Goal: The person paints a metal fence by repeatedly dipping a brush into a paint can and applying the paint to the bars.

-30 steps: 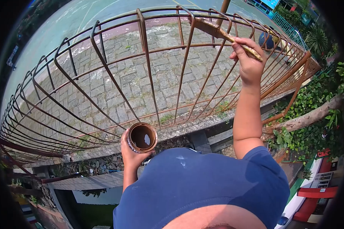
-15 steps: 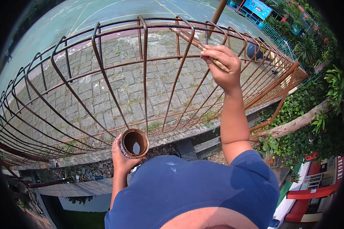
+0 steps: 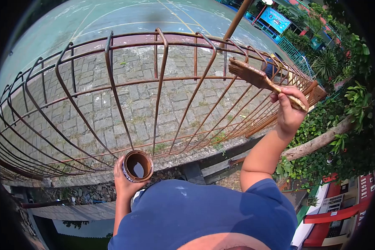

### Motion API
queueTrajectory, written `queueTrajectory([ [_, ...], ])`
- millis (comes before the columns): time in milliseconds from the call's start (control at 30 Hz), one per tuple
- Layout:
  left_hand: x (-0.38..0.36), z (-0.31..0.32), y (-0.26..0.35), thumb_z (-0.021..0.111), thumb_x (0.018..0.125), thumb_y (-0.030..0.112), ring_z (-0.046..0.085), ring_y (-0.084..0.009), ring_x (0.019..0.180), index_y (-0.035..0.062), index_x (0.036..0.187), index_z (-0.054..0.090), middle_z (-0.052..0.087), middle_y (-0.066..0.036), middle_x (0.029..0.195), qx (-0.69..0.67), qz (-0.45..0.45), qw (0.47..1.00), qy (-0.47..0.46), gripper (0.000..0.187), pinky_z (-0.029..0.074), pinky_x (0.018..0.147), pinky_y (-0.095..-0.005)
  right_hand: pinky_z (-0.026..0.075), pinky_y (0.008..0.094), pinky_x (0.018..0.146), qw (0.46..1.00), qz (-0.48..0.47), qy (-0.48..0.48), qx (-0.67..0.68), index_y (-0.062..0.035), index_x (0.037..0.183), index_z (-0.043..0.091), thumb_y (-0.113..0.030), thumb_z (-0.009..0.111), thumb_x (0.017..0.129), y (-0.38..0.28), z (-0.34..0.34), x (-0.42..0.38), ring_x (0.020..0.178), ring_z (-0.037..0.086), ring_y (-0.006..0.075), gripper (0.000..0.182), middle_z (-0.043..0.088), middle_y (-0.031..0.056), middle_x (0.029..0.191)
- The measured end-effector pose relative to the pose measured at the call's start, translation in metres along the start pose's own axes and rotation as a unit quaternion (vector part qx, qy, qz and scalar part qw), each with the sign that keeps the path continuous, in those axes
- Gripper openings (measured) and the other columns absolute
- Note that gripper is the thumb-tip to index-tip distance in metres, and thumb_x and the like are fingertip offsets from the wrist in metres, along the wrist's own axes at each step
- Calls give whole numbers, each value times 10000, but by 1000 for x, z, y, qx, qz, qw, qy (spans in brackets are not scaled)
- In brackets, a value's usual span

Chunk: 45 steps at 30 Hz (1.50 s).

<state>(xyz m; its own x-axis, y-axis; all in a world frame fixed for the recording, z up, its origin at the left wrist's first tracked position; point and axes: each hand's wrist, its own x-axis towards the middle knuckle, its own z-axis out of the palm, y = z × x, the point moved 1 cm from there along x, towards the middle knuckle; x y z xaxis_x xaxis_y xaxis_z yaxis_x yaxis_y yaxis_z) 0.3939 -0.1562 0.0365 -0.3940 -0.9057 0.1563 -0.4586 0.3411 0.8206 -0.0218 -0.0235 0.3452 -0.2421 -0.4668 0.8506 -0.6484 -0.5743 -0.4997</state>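
Note:
My right hand is closed round the handle of a wide paintbrush, raised at the right. Brown paint coats the bristles, which point up and left and overlap the fence's upper bars in this view. Low at the centre left, my left hand grips an open paint can by its side. The can's inside is smeared brown, with a shiny pool of paint at the bottom. The wire fence in front of me has bent-over tops; its bars are dark brown at the left and rustier at the right.
Behind the fence lie grey paving and a green sports court. A low concrete ledge runs along the fence's foot. A tree trunk and leafy bushes stand to my right. A rusty pole rises beyond the fence.
My right hand has swung right and down with the paintbrush, turning the brush's broad face into view. The paint can and my left hand sit slightly lower and further left in view.

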Motion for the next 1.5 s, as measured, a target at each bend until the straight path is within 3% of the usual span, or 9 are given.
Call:
queueTrajectory([
  [133, 5, 0, 4, 1024, 381, 411, 493, -404, 1342, 89, 1471, 400, 532, -177, 1426, -14, -1, 1000, 10, 1297, 416, 1127, -509, 643, 365, 703, 982, 15, 133, 135, 66, 1046, 663, 45, 682, 922, 8, 33, 4, 781, 723, 250, 127, 686, 150, 954],
  [200, 9, 2, 4, 1028, 375, 422, 524, -398, 1310, 85, 1461, 410, 545, -173, 1403, -30, 16, 999, 18, 1294, 435, 1107, -502, 651, 359, 721, 991, 30, 129, -17, 72, 1052, 662, 46, 678, 926, 16, 55, 3, 764, 731, 233, 130, 696, 133, 950],
  [400, 16, -3, 4, 1027, 376, 335, 556, -368, 1272, 78, 1420, 450, 576, -158, 1355, -84, 22, 996, 14, 1220, 447, 1090, -483, 649, 322, 721, 976, 3, 214, 47, 62, 1011, 682, 32, 710, 916, 12, 77, -16, 782, 731, 205, 103, 713, 117, 915],
  [633, 15, 3, -11, 1032, 418, 291, 596, -283, 1240, 11, 1453, 410, 591, -140, 1331, -100, 45, 994, 11, 1240, 462, 1097, -418, 569, 305, 628, 901, -163, 166, -366, -35, 956, 728, 57, 764, 791, 2, 90, -23, 727, 726, 228, 192, 715, 110, 859],
  [700, 14, 2, -17, 1033, 412, 281, 595, -285, 1240, 12, 1458, 400, 590, -143, 1339, -81, 54, 995, 1, 1252, 462, 1097, -421, 565, 306, 634, 918, -197, 86, -333, -44, 943, 731, 46, 773, 785, 3, 108, -34, 716, 708, 239, 187, 713, 111, 831],
  [933, 14, -2, 0, 1024, 408, 301, 575, -327, 1259, 19, 1443, 435, 580, -163, 1349, -57, 52, 997, -10, 1224, 441, 1108, -447, 593, 268, 690, 954, -10, 301, 13, 39, 994, 692, 31, 717, 903, 18, 60, -29, 778, 723, 169, 95, 729, 104, 891],
  [1267, 11, 7, 0, 1032, 422, 224, 547, -298, 1289, 11, 1505, 338, 550, -164, 1381, -24, 49, 998, -32, 1304, 418, 1125, -423, 620, 280, 672, 938, 44, 324, 112, 45, 1004, 705, 9, 697, 930, 35, 1, -19, 723, 726, 157, 83, 731, 88, 881],
  [1433, 4, 12, -2, 1019, 436, 190, 529, -300, 1306, 15, 1506, 332, 526, -164, 1403, -16, 37, 999, -26, 1283, 412, 1132, -422, 589, 275, 671, 937, -43, 328, -112, 27, 964, 717, 23, 731, 901, 51, 13, -27, 758, 713, 143, 64, 731, 76, 863],
  [1500, 2, 14, -2, 1015, 442, 183, 530, -299, 1304, 15, 1506, 328, 528, -161, 1397, -10, 42, 999, -24, 1278, 410, 1135, -421, 585, 271, 672, 939, -126, 200, -250, 29, 960, 717, 32, 728, 901, 41, 20, -28, 768, 707, 129, 60, 730, 71, 862],
])
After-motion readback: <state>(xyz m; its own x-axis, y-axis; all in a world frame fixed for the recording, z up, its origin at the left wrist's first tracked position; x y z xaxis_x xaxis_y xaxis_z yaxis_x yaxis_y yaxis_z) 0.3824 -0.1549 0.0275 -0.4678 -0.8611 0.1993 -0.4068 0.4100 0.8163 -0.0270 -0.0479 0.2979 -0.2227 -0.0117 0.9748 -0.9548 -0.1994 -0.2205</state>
